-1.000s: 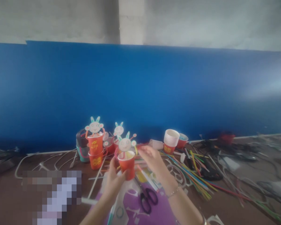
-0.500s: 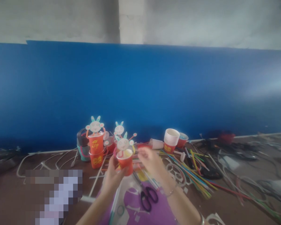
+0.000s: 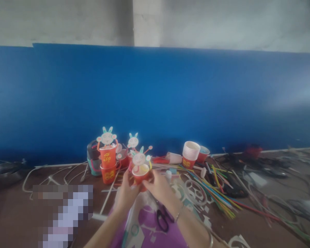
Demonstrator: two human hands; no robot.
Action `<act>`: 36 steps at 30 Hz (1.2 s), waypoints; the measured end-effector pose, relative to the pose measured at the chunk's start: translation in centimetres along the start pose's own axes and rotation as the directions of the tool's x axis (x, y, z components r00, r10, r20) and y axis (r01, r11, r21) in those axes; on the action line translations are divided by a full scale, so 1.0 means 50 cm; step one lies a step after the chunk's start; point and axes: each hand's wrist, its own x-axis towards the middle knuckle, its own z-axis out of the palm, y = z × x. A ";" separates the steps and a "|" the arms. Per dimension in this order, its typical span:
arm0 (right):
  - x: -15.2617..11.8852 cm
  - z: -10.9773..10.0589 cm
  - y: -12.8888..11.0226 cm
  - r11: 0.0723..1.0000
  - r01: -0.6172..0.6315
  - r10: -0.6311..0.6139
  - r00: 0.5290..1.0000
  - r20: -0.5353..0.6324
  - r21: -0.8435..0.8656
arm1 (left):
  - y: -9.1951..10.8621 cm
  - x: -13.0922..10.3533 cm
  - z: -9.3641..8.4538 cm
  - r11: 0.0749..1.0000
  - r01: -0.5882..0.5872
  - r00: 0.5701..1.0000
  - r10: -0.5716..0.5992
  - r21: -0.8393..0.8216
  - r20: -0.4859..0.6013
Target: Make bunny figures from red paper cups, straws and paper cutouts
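Observation:
Between my two hands is a red paper cup (image 3: 141,175), upright, with a white rim. A white rabbit face (image 3: 140,158) with green ears stands up from it, and thin arms reach out at its sides. My left hand (image 3: 129,189) is closed around the cup's left side. On the right side, my right hand (image 3: 155,184) grips the same cup. Behind it stands another rabbit figure (image 3: 133,141). To the left, a third rabbit (image 3: 107,137) tops two stacked red cups (image 3: 108,164).
Black-handled scissors (image 3: 163,217) lie on a purple sheet (image 3: 147,234) below my hands. Stacked cups (image 3: 190,153) stand at the back right, near colourful pipe cleaners (image 3: 217,193). A teal container (image 3: 94,162) is at the left; cables lie on both sides.
My right hand has moved left and down and now grips the cup. The cup looks slightly lower in my hands. The whole view has shifted a little.

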 end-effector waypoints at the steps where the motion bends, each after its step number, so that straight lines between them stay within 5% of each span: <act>1: 0.000 0.000 0.001 1.000 -0.007 0.007 1.000 -0.004 0.006 | -0.002 0.001 -0.002 1.000 0.004 1.000 -0.004 0.003 0.007; 11: -0.001 0.001 0.005 0.999 -0.016 0.015 1.000 -0.014 -0.044 | -0.041 0.008 -0.011 0.995 -0.012 1.000 0.012 -0.095 0.003; 19: 0.000 -0.007 0.000 0.986 -0.015 0.016 1.000 0.004 -0.166 | -0.003 0.023 -0.030 0.974 0.001 0.995 0.021 0.225 -0.097; 27: 0.000 -0.013 -0.001 0.952 -0.023 0.033 0.999 0.028 -0.305 | 0.072 0.003 -0.095 0.709 -0.030 0.988 -0.087 0.704 0.129; 33: -0.015 -0.026 -0.026 0.928 -0.004 0.019 0.999 0.034 -0.373 | 0.077 -0.020 -0.087 0.582 -0.091 0.977 -0.105 0.808 0.186; 36: -0.019 -0.069 -0.041 0.921 -0.006 0.015 1.000 0.019 -0.390 | 0.079 -0.024 -0.077 0.549 -0.144 0.970 -0.088 0.823 0.228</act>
